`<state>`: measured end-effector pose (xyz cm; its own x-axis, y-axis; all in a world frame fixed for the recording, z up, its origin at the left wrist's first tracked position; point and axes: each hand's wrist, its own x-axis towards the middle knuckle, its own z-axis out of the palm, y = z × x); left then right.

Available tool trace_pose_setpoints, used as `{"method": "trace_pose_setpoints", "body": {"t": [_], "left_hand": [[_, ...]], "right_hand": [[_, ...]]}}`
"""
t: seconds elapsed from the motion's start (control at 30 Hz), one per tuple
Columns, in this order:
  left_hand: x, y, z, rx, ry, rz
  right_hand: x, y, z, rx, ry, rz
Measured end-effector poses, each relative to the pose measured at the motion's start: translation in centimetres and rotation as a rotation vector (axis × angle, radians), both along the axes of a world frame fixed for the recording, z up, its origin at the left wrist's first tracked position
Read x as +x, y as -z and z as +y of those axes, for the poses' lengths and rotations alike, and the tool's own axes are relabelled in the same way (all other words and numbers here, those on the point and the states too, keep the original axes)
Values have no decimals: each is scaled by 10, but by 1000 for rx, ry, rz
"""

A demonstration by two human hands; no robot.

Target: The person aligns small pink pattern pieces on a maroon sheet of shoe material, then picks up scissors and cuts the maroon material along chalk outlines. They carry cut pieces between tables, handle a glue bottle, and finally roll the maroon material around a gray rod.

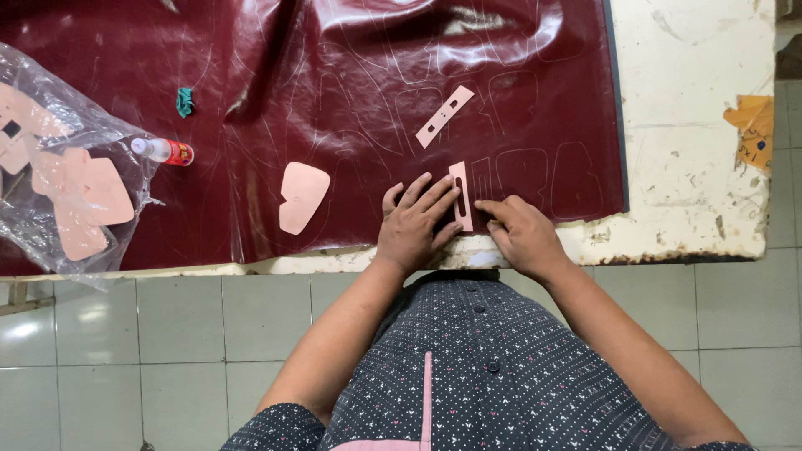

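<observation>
Fingers of the left hand (415, 219) spread flat, pinning a slotted pink card strip (461, 195) onto glossy maroon leather (351, 100); right hand's (522, 234) curl beside it.

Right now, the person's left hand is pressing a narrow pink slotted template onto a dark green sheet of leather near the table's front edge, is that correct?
Not quite: the leather sheet is dark red, not green. The head view shows the left hand pressing the narrow pink slotted template onto it near the table's front edge.
</observation>
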<state>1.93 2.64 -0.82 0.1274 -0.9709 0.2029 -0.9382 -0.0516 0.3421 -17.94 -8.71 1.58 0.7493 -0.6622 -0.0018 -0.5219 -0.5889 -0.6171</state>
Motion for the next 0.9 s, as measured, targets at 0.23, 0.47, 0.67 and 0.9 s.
{"method": "trace_pose_setpoints", "body": {"t": [0.23, 0.47, 0.67, 0.9], "left_hand": [[2, -1, 1, -16, 5, 10], [1, 1, 0, 13, -6, -13], [0, 1, 1, 19, -6, -23], [1, 1, 0, 10, -2, -34]], "right_hand": [[0, 0, -1, -4, -49, 66], [2, -3, -1, -21, -73, 188], [4, -9, 1, -20, -78, 223], [3, -9, 1, -16, -88, 179]]}}
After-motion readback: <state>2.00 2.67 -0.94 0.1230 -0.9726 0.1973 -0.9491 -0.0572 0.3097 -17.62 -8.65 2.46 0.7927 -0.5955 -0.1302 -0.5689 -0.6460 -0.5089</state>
